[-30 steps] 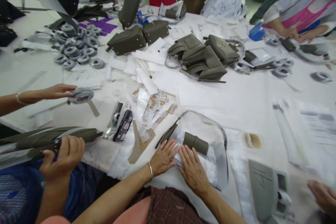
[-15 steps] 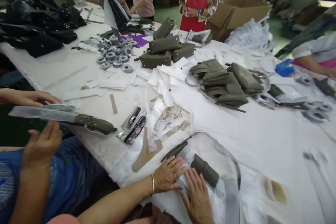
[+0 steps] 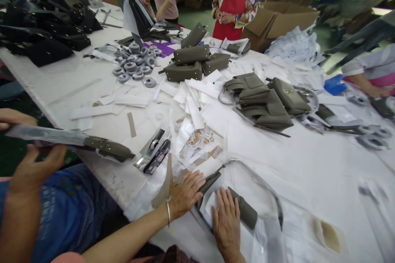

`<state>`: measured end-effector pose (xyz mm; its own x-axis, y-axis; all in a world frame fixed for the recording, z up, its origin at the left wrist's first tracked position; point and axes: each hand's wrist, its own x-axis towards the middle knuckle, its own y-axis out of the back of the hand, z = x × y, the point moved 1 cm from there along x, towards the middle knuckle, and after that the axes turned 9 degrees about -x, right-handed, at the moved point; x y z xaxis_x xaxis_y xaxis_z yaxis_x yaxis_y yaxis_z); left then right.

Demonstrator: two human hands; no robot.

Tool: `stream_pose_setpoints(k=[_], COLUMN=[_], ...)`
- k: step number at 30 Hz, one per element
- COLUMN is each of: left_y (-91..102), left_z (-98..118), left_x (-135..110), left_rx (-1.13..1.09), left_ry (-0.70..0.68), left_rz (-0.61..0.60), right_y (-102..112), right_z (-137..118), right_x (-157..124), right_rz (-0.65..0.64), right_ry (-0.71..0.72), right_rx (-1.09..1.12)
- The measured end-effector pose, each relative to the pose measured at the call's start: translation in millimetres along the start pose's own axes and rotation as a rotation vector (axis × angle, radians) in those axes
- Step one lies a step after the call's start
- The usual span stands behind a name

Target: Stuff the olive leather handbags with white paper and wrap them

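loosely, open hands rest against a bag, gripping nothing; cartons stand beyond the cluttered table.

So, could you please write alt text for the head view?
The right hand lies on a partly wrapped olive bag on a white table, the left hand at the bag's edge. Beyond are more bags and grey coils; at left, another person holds another bag.

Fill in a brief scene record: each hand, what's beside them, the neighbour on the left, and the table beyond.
Left hand: palm down, fingers at the edge of a partly wrapped olive bag
Right hand: flat on the bag's white wrapping
Beside: white tags
Left neighbour: holding a wrapped olive item
Beyond: grey coils, olive bags
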<state>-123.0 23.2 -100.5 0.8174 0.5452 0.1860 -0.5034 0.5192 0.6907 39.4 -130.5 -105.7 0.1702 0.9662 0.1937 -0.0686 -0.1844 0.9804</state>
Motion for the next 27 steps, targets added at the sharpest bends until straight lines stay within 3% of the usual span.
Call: stream_pose_setpoints(k=[3, 6, 10, 14, 18, 21, 27], left_y=[9.8, 11.4, -3.9, -27.3, -41.1, -40.0, -2.7], left_z=[-17.9, -32.8, -43.8, -43.0, -37.5, -38.4, -45.9], left_x=[45.0, 101.9, 163.4, 197.2, 208.5, 202.4, 149.9], left_rx=[-0.062, -0.047, -0.03, -0.003, -0.045, -0.182, -0.574], left_ry=[0.146, 0.324, 0.457, 0.538, 0.586, 0.582, 0.624], left_rz=[0.051, -0.041, -0.115, -0.144, -0.127, -0.102, -0.016], right_y=[-1.8, -0.3, 2.4, 3.1, 2.3, 1.5, -2.4], right_z=[0.9, 1.0, -0.3, -1.5, -2.1, -1.6, 0.0], right_x=[-2.6, -1.1, 0.9, 0.2, -0.9, -1.0, -0.8], right_rz=[-0.019, -0.026, -0.038, -0.072, -0.078, -0.057, -0.031], right_ry=[0.0, 0.003, 0.0, -0.014, -0.018, -0.005, -0.018], right_rx=[-0.024, -0.036, -0.025, -0.002, 0.001, -0.011, 0.031])
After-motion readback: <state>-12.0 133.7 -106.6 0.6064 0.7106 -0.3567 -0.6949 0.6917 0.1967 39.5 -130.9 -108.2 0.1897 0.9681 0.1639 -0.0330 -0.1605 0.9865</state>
